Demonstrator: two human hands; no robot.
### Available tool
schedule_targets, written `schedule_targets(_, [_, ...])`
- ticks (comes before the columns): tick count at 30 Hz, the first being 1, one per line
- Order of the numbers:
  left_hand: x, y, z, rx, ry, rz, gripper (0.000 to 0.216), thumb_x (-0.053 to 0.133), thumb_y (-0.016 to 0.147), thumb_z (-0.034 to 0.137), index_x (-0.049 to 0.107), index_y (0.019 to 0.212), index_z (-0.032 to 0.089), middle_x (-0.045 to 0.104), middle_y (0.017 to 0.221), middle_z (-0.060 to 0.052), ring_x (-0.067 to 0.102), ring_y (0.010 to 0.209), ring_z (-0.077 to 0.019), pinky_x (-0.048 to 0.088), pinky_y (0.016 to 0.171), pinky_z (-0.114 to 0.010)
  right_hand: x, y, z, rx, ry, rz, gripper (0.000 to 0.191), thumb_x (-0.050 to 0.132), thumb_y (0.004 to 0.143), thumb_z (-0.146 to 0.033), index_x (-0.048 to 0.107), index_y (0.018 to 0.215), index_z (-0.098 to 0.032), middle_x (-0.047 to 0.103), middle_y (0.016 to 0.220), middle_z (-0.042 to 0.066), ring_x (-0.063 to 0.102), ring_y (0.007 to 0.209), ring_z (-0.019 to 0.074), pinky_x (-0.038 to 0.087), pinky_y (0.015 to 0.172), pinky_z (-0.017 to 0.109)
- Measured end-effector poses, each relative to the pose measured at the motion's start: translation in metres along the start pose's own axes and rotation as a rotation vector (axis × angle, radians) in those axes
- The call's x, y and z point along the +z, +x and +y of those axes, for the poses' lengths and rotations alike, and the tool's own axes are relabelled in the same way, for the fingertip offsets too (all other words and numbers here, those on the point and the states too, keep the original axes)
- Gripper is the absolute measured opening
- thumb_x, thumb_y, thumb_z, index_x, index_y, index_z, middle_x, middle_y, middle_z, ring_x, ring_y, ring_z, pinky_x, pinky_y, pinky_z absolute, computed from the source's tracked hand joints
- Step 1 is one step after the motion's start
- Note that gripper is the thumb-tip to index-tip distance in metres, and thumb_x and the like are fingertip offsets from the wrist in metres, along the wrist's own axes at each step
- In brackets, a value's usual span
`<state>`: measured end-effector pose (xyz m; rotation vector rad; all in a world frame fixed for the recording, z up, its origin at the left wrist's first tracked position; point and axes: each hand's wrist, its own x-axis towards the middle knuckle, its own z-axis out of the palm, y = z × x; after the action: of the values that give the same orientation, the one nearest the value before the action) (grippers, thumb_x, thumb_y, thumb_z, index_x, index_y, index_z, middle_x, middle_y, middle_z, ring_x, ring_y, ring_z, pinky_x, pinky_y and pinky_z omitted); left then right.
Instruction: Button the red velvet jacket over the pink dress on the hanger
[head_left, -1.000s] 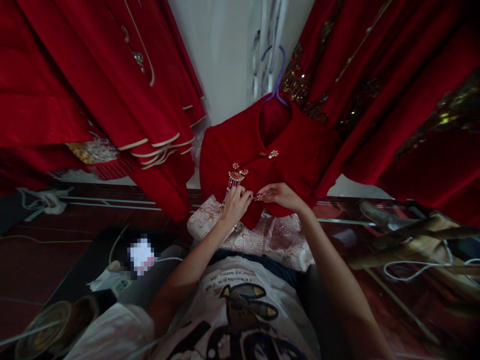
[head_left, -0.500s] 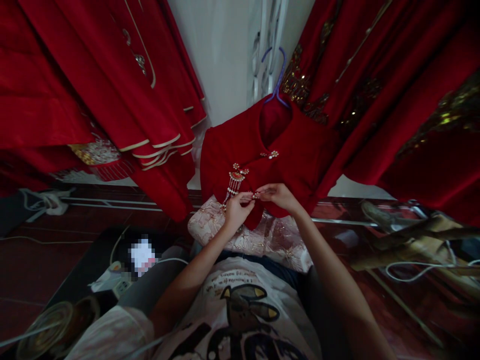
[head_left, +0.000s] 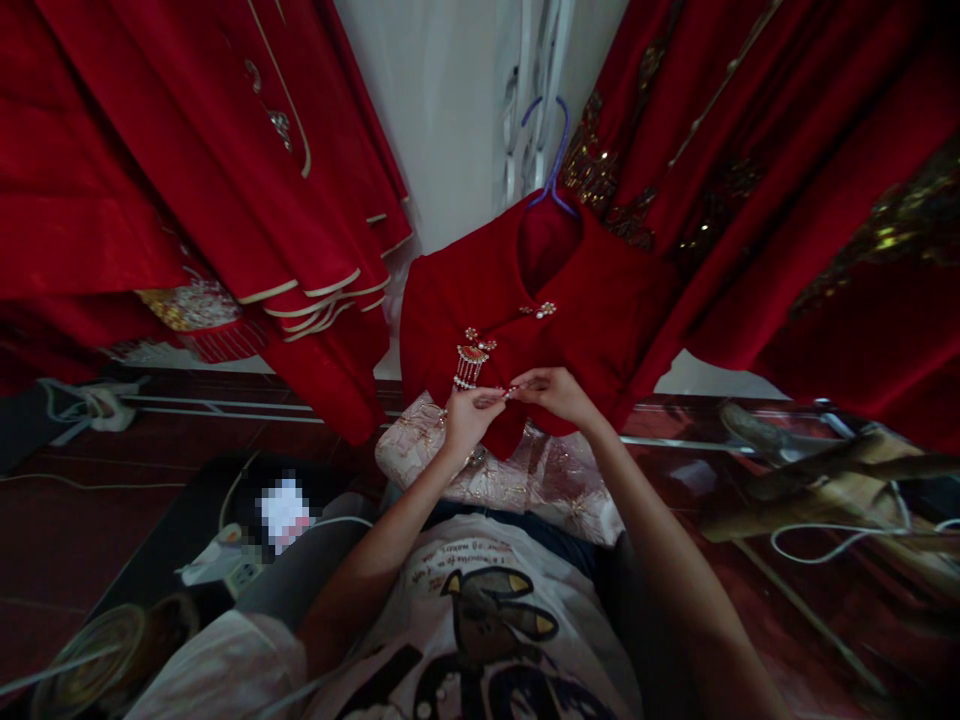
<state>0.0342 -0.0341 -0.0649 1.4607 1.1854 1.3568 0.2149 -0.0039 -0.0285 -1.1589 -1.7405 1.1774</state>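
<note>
A red jacket (head_left: 465,280) on a purple hanger (head_left: 556,170) lies spread over a pale patterned cushion (head_left: 420,455) on my lap. My left hand (head_left: 472,412) and my right hand (head_left: 553,392) meet at the jacket's front opening, fingertips pinched close together. Between them shows a small beaded button fastening (head_left: 510,392), partly covered by the fingers. Just above my left hand sits a fan-shaped brooch (head_left: 473,354) with hanging bead strings. A flower-shaped pearl clasp (head_left: 546,309) is fixed below the collar.
Red garments (head_left: 300,200) hang on the left, and sequinned red garments (head_left: 810,230) on the right. A white power strip (head_left: 244,575) and a round clear container (head_left: 94,650) are at lower left. Wooden pieces (head_left: 817,480) with a white cord lie at right.
Both hands stay at the same fastening, with small finger shifts. My left hand has moved slightly to the left, and its fingers cover more of the brooch's bead strings.
</note>
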Motion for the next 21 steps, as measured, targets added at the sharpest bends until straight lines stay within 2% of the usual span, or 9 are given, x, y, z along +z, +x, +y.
schedule_targets(4, [-0.005,-0.004,0.003,0.132,0.168,-0.032,0.016,0.065,0.076,0.014,0.071,0.090,0.017,0.072,0.080,-0.003,0.066,0.068,-0.0125,0.054,0.066,-0.026,0.001,-0.002,-0.007,-0.054,-0.141,0.009,0.020,0.074,0.070,-0.028,0.070,0.086,-0.015,0.073,0.081,0.005,0.067,0.073,0.0146,0.054,0.072,0.026])
schedule_targets(8, [-0.007,-0.013,0.013,0.280,0.345,0.091,0.021,0.061,0.080,0.014,0.066,0.099,0.020,0.064,0.088,-0.002,0.059,0.073,-0.0107,0.050,0.067,-0.023,-0.008,-0.009,-0.026,-0.117,-0.297,0.051,0.019,0.072,0.073,-0.024,0.069,0.090,-0.017,0.072,0.085,0.005,0.065,0.070,0.0125,0.053,0.066,0.023])
schedule_targets(11, [-0.010,-0.016,0.021,0.341,0.438,0.135,0.018,0.062,0.082,0.017,0.067,0.098,0.022,0.059,0.094,-0.003,0.056,0.079,-0.0120,0.049,0.075,-0.026,-0.020,-0.016,-0.041,-0.136,-0.317,0.122,0.019,0.069,0.077,-0.027,0.068,0.093,-0.017,0.072,0.087,0.005,0.066,0.073,0.0123,0.052,0.068,0.023])
schedule_targets(13, [-0.012,-0.015,0.025,0.382,0.526,0.117,0.013,0.063,0.082,0.020,0.068,0.094,0.023,0.057,0.095,-0.003,0.055,0.087,-0.0148,0.048,0.082,-0.030,-0.026,-0.020,-0.046,-0.128,-0.322,0.117,0.022,0.068,0.078,-0.031,0.068,0.096,-0.018,0.071,0.082,0.004,0.066,0.071,0.0126,0.052,0.066,0.023])
schedule_targets(18, [-0.014,-0.010,0.028,0.510,0.798,-0.003,0.018,0.065,0.083,0.027,0.068,0.100,0.024,0.053,0.099,-0.005,0.050,0.097,-0.0208,0.044,0.088,-0.036,-0.021,-0.020,-0.034,-0.069,-0.363,-0.086,0.027,0.067,0.079,-0.033,0.066,0.100,-0.018,0.070,0.076,0.003,0.065,0.065,0.0133,0.050,0.061,0.023])
schedule_targets(21, [-0.013,-0.004,0.033,0.601,0.969,-0.096,0.015,0.059,0.087,0.026,0.065,0.101,0.021,0.054,0.099,-0.007,0.049,0.095,-0.0217,0.043,0.084,-0.036,-0.013,-0.015,-0.021,-0.062,-0.447,-0.036,0.022,0.068,0.077,-0.030,0.067,0.095,-0.018,0.070,0.081,0.004,0.066,0.069,0.0140,0.051,0.065,0.024])
